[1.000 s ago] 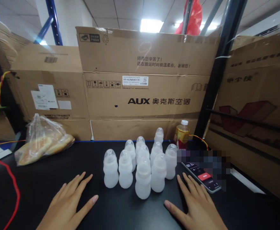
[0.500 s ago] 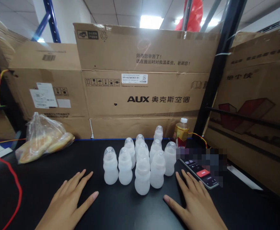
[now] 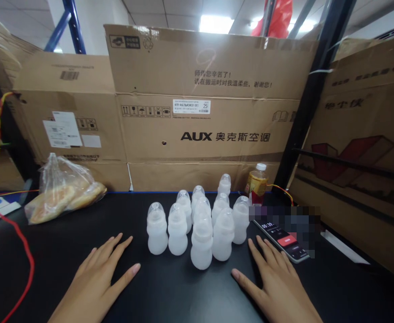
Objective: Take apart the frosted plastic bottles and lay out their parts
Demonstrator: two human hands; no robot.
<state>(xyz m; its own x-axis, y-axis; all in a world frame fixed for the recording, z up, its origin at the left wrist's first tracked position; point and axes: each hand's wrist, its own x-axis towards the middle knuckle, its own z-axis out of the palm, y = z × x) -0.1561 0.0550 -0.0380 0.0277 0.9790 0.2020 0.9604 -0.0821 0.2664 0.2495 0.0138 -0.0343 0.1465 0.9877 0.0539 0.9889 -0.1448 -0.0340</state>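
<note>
Head camera: looking down at a black table [image 3: 173,291] with 10 visible small bottles [image 3: 202,233] near the middle.
Small bottles: white, translucent and narrow-waisted; upright under clear domed caps; loosely bunched just beyond and between the hands, with several partly hidden behind others.
Left hand [image 3: 98,273]: palm down on the table, left of the bunch; spread wide, thumb apart from fingers; gripping nothing, apart from every bottle.
Right hand [image 3: 277,278]: palm down on the table, right of the front bottles; also spread wide and holding nothing; near the phone, too close to tell about touching.
Phone [image 3: 282,240]: face up, just beyond the right fingertips; showing 00:39 and a red button; partly covered by pixelation.
Back right: a drink bottle [image 3: 256,184] with a white cap and a yellow-and-red label, standing behind the rightmost small bottle.
Back left: bread [image 3: 54,204] inside a clear plastic bag [image 3: 53,168], well apart from the bunch.
Far left: a red cord [image 3: 32,262], curving down toward the near edge.
Backdrop: a large cardboard box [image 3: 217,154] printed "AUX".
</note>
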